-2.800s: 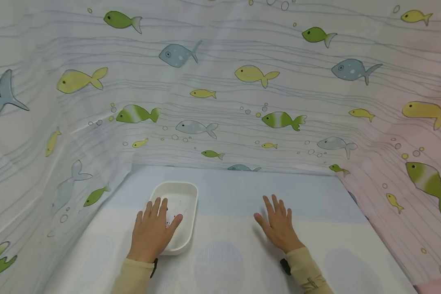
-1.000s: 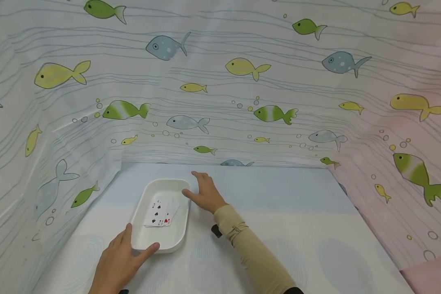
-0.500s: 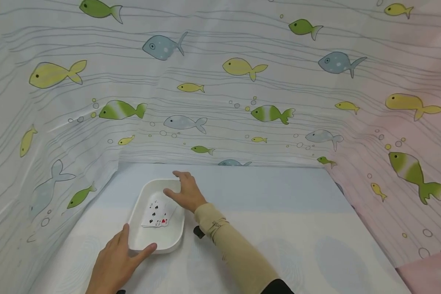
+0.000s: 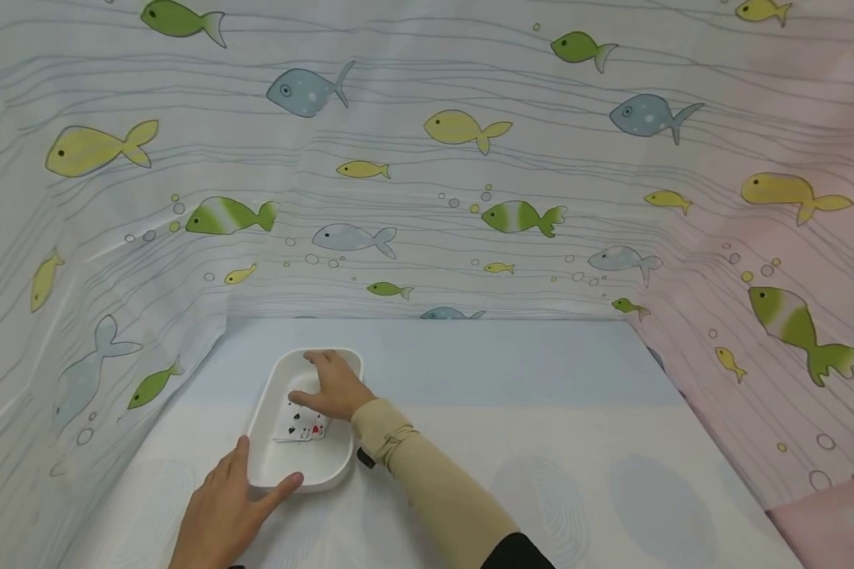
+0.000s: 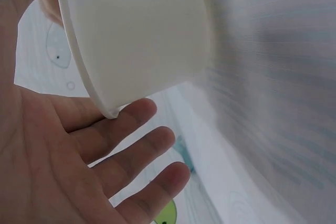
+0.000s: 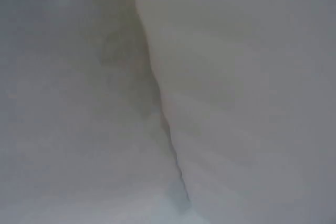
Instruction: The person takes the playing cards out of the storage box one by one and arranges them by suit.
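A white tray (image 4: pixel 266 403) with rounded corners stands at the left of the table in the head view. Several playing cards (image 4: pixel 297 429) lie overlapping inside it, with black spades and a red heart showing. My left hand (image 4: pixel 221 506) rests at the near left corner of the tray. In the left wrist view its fingers (image 5: pixel 139 153) are spread and nearly straight, one touching the rim. My right hand (image 4: pixel 334 387) reaches over the tray, thumb and fingers apart, covering the upper cards. Whether it touches them cannot be told. The right wrist view has only blurred pale surfaces.
A pale table surface (image 4: pixel 541 442) with light blue patterns extends right of the tray. Fish-printed white curtains (image 4: pixel 398 197) hang behind and along the left. A pinkish curtain (image 4: pixel 818 332) encloses the right side.
Both hands have come to the tray. The left moved from above it to its near left corner; the right crossed leftward from the table, over the right rim, onto the cards.
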The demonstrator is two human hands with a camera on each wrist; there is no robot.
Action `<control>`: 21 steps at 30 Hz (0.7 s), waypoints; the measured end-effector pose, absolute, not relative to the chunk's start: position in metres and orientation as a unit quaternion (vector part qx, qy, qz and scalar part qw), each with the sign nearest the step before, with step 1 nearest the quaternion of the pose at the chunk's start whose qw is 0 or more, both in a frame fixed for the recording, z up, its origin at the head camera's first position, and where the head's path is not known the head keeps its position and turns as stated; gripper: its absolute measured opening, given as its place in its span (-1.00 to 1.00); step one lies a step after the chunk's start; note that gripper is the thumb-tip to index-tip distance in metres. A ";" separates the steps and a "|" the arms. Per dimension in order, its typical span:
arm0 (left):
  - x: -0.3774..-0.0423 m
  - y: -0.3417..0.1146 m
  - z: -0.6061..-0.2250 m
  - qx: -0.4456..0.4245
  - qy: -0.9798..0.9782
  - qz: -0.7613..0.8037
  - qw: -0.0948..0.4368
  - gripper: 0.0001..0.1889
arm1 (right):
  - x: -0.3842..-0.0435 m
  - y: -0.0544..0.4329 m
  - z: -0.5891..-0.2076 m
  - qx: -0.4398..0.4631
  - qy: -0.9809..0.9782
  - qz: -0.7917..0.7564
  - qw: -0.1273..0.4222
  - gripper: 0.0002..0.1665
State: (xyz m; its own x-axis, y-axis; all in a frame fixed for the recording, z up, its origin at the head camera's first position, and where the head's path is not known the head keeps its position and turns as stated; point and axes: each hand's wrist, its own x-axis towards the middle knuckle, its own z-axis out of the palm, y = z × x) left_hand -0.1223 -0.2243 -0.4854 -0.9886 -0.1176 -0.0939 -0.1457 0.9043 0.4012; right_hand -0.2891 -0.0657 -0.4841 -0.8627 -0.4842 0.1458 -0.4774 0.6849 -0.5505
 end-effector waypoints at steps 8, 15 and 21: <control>-0.119 -0.226 -0.487 -0.063 0.976 0.206 0.030 0.34 | -0.285 -0.081 -0.495 -0.278 0.942 -0.186 0.014 -0.07; -0.118 -0.226 -0.485 -0.068 0.976 0.204 0.036 0.34 | -0.283 -0.086 -0.503 -0.284 0.954 -0.094 0.007 0.00; -0.120 -0.224 -0.486 -0.064 0.976 0.208 0.028 0.34 | -0.283 -0.081 -0.501 -0.299 0.953 -0.054 0.012 0.16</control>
State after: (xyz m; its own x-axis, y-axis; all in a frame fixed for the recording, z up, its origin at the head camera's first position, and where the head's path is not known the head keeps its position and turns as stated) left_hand -0.1198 -0.2239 -0.4855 -0.9901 -0.1139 -0.0818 -0.1374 0.9048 0.4031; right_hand -0.2835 -0.0813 -0.5013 -0.8207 -0.5714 0.0087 -0.5687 0.8151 -0.1108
